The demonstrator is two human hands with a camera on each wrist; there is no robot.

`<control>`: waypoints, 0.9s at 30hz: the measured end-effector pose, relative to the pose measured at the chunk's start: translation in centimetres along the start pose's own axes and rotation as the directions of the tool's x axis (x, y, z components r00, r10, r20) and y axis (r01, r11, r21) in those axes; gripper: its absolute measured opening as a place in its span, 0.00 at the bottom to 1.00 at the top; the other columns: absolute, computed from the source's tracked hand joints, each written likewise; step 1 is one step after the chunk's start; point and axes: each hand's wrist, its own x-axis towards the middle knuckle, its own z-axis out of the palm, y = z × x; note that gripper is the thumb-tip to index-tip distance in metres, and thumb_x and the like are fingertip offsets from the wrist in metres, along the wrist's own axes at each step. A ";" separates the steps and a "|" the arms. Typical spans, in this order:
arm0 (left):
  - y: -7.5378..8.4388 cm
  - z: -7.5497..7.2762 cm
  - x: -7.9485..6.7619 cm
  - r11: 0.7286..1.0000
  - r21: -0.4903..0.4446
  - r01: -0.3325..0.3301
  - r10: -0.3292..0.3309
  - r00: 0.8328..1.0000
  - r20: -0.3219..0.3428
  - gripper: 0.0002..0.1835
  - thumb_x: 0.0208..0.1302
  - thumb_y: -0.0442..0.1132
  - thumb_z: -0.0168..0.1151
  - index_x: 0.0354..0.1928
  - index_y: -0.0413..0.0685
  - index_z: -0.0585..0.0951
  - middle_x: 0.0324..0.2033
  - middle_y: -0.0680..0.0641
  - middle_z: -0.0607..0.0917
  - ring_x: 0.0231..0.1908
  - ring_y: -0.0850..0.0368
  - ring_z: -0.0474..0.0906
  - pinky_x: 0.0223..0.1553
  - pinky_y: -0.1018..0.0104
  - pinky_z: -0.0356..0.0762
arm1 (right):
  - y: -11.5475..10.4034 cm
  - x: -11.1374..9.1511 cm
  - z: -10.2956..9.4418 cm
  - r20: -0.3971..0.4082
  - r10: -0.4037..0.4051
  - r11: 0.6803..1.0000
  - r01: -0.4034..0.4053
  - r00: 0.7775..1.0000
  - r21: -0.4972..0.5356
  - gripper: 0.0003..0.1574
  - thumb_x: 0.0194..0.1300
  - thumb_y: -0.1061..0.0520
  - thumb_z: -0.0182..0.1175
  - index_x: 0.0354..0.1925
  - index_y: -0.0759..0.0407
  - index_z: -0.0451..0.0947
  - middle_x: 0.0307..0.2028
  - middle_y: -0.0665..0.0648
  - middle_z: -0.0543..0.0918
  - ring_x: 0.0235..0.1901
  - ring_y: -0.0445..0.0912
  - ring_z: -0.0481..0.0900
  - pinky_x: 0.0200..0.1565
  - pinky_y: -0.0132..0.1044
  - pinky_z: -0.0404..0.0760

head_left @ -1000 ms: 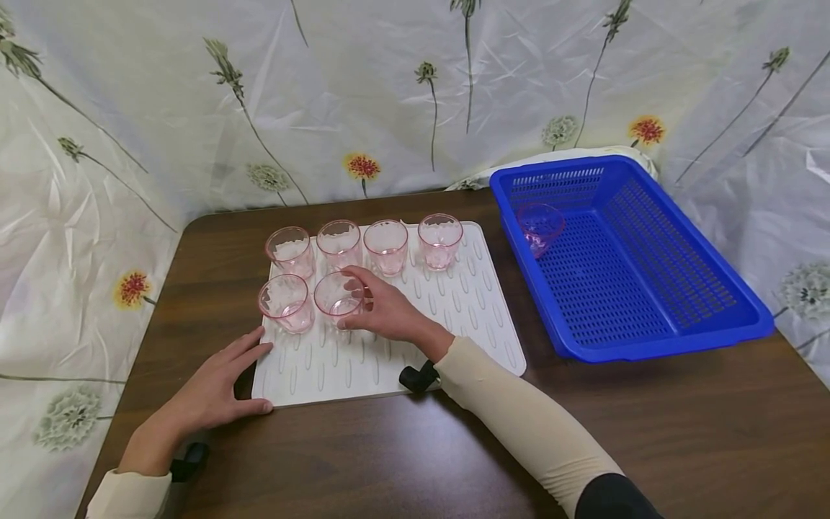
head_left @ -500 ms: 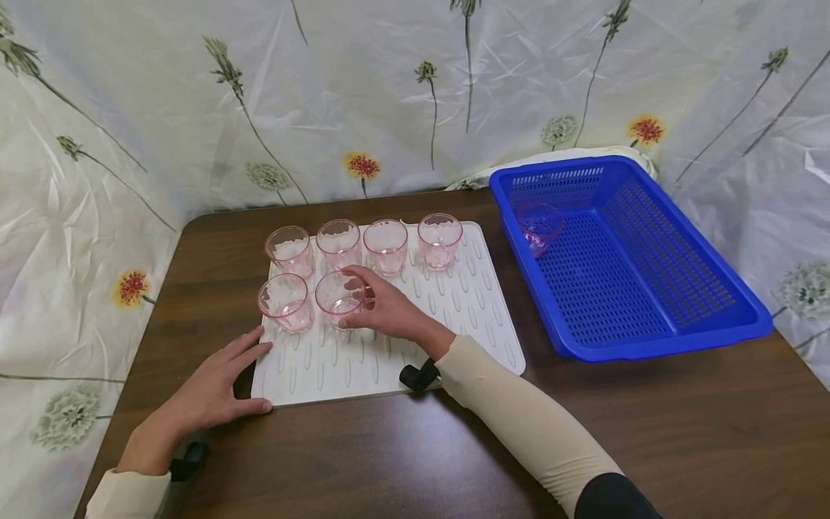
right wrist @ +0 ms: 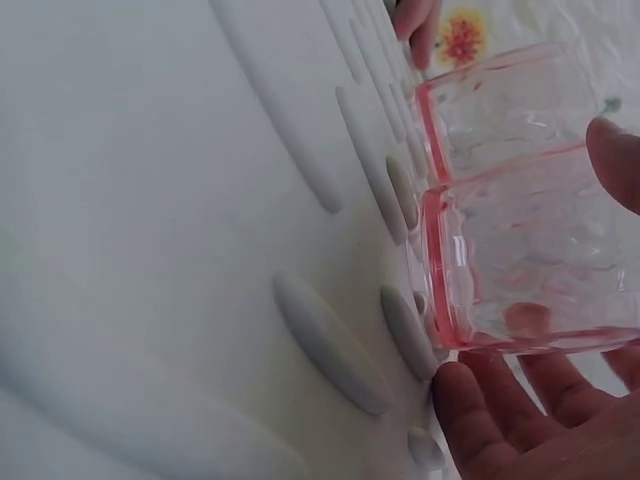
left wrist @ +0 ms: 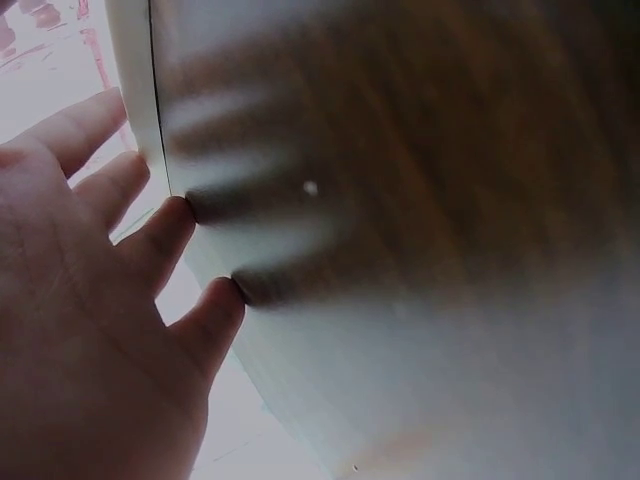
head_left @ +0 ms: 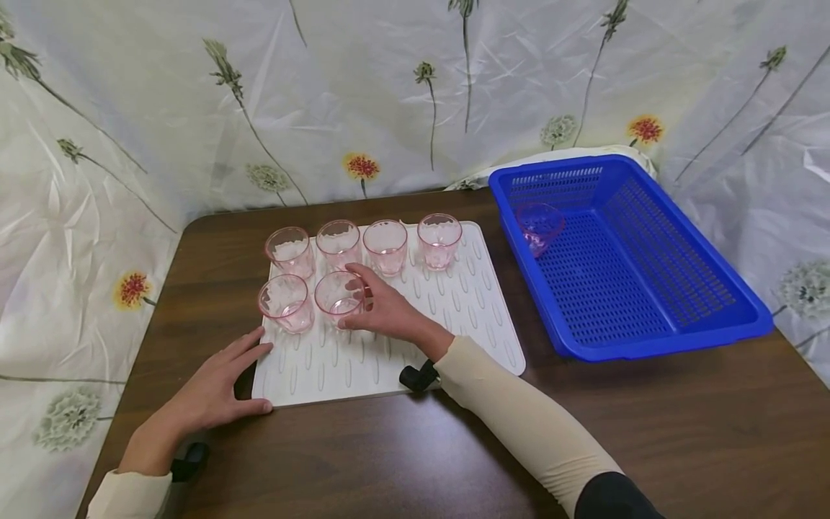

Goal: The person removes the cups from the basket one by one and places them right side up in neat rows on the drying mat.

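My right hand [head_left: 394,311] holds a clear pink-rimmed glass [head_left: 335,297] by its side, thumb toward the front and fingers round the far side. This glass stands in the front row on a white ribbed mat [head_left: 389,367]. In the right wrist view the held glass [right wrist: 540,255] sits between thumb and fingers [right wrist: 475,415]. Beside it on the left is another pink glass [head_left: 285,306]. Behind them several matching glasses [head_left: 385,249] form a row. My left hand [head_left: 206,389] touches the mat's left edge with fingers spread; the left wrist view shows its fingertips [left wrist: 165,235] along that edge.
A blue perforated basket [head_left: 648,339] stands right of the mat, with one pink glass [head_left: 540,229] in its back left corner. Both lie on a dark wooden table [head_left: 402,461]. Flower-patterned sheeting [head_left: 363,86] hangs behind and at the sides.
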 end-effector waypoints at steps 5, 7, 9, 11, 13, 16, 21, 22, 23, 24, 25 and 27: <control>-0.1 0.1 -0.1 1.000 -0.004 -0.003 0.003 1.000 -0.005 0.50 0.48 0.64 0.73 0.71 0.47 0.68 0.76 0.37 0.59 0.72 0.32 0.58 0.66 0.30 0.61 | -0.5 -0.6 0.2 -0.020 -0.020 0.990 0.017 1.000 -0.142 0.63 0.54 0.54 0.73 0.78 0.54 0.46 0.70 0.62 0.69 0.68 0.54 0.71 0.67 0.49 0.72; -0.1 0.2 -0.1 1.000 -0.004 -0.007 0.007 1.000 -0.008 0.50 0.48 0.64 0.73 0.71 0.47 0.69 0.76 0.37 0.60 0.72 0.32 0.58 0.66 0.30 0.61 | -0.8 -1.1 0.1 -0.026 -0.039 0.971 0.032 0.999 -0.236 0.63 0.56 0.52 0.72 0.78 0.56 0.45 0.72 0.62 0.66 0.69 0.54 0.69 0.69 0.49 0.70; -0.1 0.2 -0.1 1.000 -0.005 -0.011 0.011 1.000 -0.010 0.50 0.48 0.64 0.73 0.71 0.46 0.69 0.75 0.37 0.60 0.72 0.32 0.58 0.66 0.31 0.61 | -1.3 -1.7 -0.1 -0.028 -0.056 0.946 0.044 0.998 -0.321 0.62 0.57 0.51 0.70 0.78 0.59 0.44 0.73 0.62 0.64 0.71 0.53 0.66 0.71 0.48 0.67; -0.1 0.1 -0.1 1.000 -0.005 -0.011 0.011 1.000 -0.012 0.50 0.48 0.64 0.73 0.71 0.46 0.69 0.75 0.37 0.60 0.72 0.32 0.58 0.66 0.30 0.61 | -1.8 -2.4 -0.5 -0.033 -0.056 0.925 0.040 0.998 -0.379 0.60 0.59 0.49 0.68 0.78 0.60 0.44 0.74 0.61 0.62 0.73 0.52 0.64 0.73 0.48 0.64; -0.1 0.0 0.0 1.000 -0.004 -0.008 0.008 1.000 -0.009 0.50 0.48 0.64 0.73 0.71 0.46 0.69 0.76 0.37 0.60 0.72 0.32 0.58 0.66 0.30 0.60 | -2.3 -3.1 -1.1 -0.039 -0.055 0.909 0.034 0.998 -0.416 0.59 0.60 0.48 0.66 0.78 0.60 0.45 0.74 0.61 0.62 0.74 0.53 0.62 0.74 0.49 0.63; -0.1 0.0 0.0 1.000 -0.002 -0.004 0.004 1.000 -0.003 0.51 0.48 0.65 0.73 0.71 0.47 0.68 0.76 0.37 0.59 0.72 0.32 0.58 0.66 0.30 0.61 | -3.2 -4.5 -2.1 -0.039 -0.059 0.892 0.035 0.997 -0.450 0.56 0.62 0.48 0.65 0.78 0.59 0.47 0.74 0.61 0.62 0.75 0.53 0.61 0.74 0.49 0.62; -0.2 0.0 0.0 1.000 0.001 -0.005 0.005 1.000 -0.004 0.51 0.48 0.64 0.73 0.71 0.46 0.69 0.76 0.36 0.59 0.72 0.32 0.58 0.66 0.30 0.61 | -5.0 -6.9 -3.6 -0.006 -0.137 0.859 0.116 0.990 -0.498 0.51 0.64 0.49 0.64 0.77 0.59 0.51 0.73 0.60 0.65 0.74 0.53 0.63 0.74 0.50 0.63; -0.2 0.0 -0.1 1.000 0.001 -0.007 0.007 1.000 -0.006 0.51 0.48 0.64 0.73 0.71 0.46 0.69 0.75 0.36 0.60 0.72 0.32 0.58 0.66 0.30 0.61 | -5.3 -7.4 -3.9 0.001 -0.151 0.853 0.131 0.988 -0.505 0.50 0.64 0.49 0.64 0.76 0.59 0.52 0.73 0.59 0.66 0.74 0.53 0.63 0.73 0.50 0.63; -0.2 0.1 0.0 1.000 0.001 -0.010 0.010 1.000 -0.010 0.50 0.48 0.63 0.73 0.71 0.46 0.69 0.75 0.36 0.60 0.72 0.32 0.58 0.66 0.31 0.61 | -5.5 -7.9 -4.2 0.009 -0.163 0.847 0.145 0.987 -0.512 0.50 0.65 0.49 0.64 0.76 0.58 0.53 0.73 0.58 0.66 0.74 0.52 0.63 0.73 0.50 0.63; -0.2 0.1 0.0 1.000 0.003 -0.014 0.014 1.000 -0.014 0.50 0.48 0.63 0.74 0.70 0.46 0.69 0.75 0.36 0.60 0.72 0.32 0.59 0.66 0.31 0.61 | -5.7 -8.4 -4.5 0.018 -0.170 0.841 0.155 0.985 -0.518 0.49 0.65 0.49 0.64 0.76 0.58 0.54 0.73 0.58 0.66 0.73 0.52 0.63 0.73 0.50 0.64; -0.2 0.1 0.0 1.000 0.003 -0.020 0.020 1.000 -0.019 0.50 0.48 0.63 0.74 0.70 0.45 0.69 0.75 0.36 0.60 0.72 0.32 0.59 0.66 0.31 0.62 | -5.9 -8.9 -4.8 0.026 -0.172 0.836 0.160 0.985 -0.525 0.49 0.65 0.49 0.64 0.76 0.57 0.54 0.73 0.57 0.65 0.73 0.52 0.63 0.73 0.50 0.64; -0.1 0.1 0.0 0.999 0.005 -0.035 0.035 0.999 -0.032 0.50 0.48 0.63 0.74 0.70 0.45 0.70 0.75 0.36 0.61 0.71 0.32 0.60 0.65 0.31 0.62 | -6.0 -10.0 -5.5 0.031 -0.171 0.826 0.161 0.985 -0.541 0.48 0.65 0.48 0.64 0.76 0.57 0.56 0.74 0.56 0.65 0.73 0.52 0.64 0.73 0.50 0.64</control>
